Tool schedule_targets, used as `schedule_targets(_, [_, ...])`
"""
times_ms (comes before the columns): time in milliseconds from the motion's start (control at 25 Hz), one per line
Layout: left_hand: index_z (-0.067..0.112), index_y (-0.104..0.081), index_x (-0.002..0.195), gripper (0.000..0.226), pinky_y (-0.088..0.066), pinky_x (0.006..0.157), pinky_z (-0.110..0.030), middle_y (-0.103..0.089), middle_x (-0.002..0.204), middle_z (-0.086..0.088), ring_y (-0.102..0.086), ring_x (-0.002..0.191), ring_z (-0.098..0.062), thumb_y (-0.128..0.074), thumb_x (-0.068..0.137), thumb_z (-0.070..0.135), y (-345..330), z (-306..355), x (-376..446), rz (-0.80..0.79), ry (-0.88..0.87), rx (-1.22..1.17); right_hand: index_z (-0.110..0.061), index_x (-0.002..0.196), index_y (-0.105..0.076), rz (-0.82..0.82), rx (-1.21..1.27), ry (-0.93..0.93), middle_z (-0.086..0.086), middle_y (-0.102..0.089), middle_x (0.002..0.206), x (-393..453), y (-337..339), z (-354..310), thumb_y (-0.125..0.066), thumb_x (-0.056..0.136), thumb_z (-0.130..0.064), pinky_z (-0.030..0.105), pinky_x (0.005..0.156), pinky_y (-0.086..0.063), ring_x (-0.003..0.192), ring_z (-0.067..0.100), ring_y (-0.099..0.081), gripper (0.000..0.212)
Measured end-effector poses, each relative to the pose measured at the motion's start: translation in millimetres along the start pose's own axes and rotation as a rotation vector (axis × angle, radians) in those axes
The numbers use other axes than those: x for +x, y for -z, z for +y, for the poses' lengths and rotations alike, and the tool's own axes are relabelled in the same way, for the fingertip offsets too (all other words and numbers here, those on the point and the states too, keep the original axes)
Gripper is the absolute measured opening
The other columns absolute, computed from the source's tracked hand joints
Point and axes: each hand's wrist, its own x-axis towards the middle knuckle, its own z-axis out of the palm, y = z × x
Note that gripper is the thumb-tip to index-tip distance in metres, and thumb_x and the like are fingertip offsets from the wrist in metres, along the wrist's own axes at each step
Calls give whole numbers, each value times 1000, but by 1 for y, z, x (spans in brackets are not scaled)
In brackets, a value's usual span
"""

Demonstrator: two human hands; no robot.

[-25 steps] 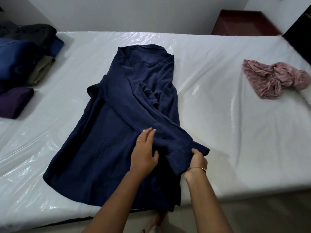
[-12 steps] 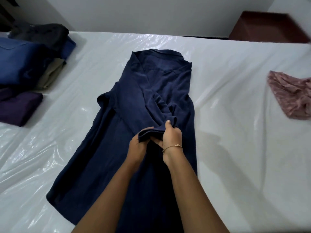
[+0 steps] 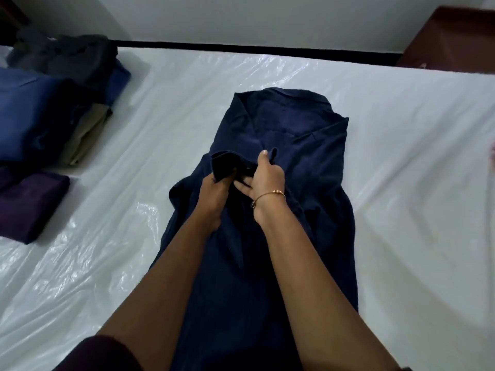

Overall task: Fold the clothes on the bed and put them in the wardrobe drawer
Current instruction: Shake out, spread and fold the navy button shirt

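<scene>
sleeve cuff (image 3: 225, 167) carried up the shirt (image 3: 294, 162), both hands (image 3: 241, 180) higher

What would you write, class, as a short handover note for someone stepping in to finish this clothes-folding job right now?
Left hand: grip closed on the cuff end of the navy long-sleeved shirt.
Right hand: thumb and fingers pinching the same folded-in sleeve at mid-shirt.
The shirt lies flat on the white plastic-covered bed, collar at the far end, hem nearest the person.
Done: a stack of folded dark clothes and a folded purple garment sit on the bed's left side.
Left: lay the sleeve down, finish folding the shirt, then carry everything to the wardrobe drawer, which is not in view.
</scene>
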Motion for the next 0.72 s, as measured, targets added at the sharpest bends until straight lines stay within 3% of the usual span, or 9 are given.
schedule_targets(80, [16,-65,87,14,-54,72,-27,-70,84,-3,-66,79,-16,-54,94,18,1,10,32,1,39,-16,-7,98,-54,-42,11,-29,15,-58,108,21,-15,-11,-38,100,-33,39,83,-54,111,33,-57,30])
schedule_targets(200, [14,-65,98,15,-55,73,-32,-68,94,-6,-65,82,-20,-57,93,26,4,21,82,52,127,0,-7,137,-39,-131,-88,-7,10,-47,134,53,-29,-17,-37,100,-31,38,93,-49,117,28,-55,44])
schedule_targets(320, [10,-60,115,28,-51,64,-26,-65,103,-7,-63,80,-17,-58,93,26,13,20,114,65,194,133,-13,137,-44,-34,-340,191,2,-54,128,75,-27,-3,-43,98,-25,35,101,-44,115,22,-56,41])
schedule_targets(440, [9,-48,126,45,-47,77,-29,-59,116,-7,-60,101,-24,-66,85,16,17,9,123,159,30,484,-9,120,-60,246,-559,423,6,-63,116,71,-8,30,-49,93,-13,24,91,-43,108,22,-57,29])
schedule_targets(560, [10,-19,147,84,-39,98,-40,-33,143,-14,-38,127,-31,-70,81,14,14,-6,115,219,-257,954,-12,118,-61,497,-875,441,5,-58,117,65,13,62,-54,90,-15,35,90,-36,111,24,-46,29])
schedule_targets(640, [8,-19,148,80,-32,106,-42,-21,149,-19,-29,133,-34,-66,83,10,12,-17,111,149,-423,1026,-19,125,-56,505,-1090,334,0,-49,126,64,22,71,-53,91,-22,39,94,-32,118,22,-38,34])
schedule_targets(720, [7,-31,144,66,-30,109,-33,-24,148,-20,-30,134,-31,-62,86,6,16,-25,107,95,-467,953,-23,128,-52,503,-1189,297,-1,-42,129,62,25,72,-52,92,-29,41,96,-29,120,21,-34,37])
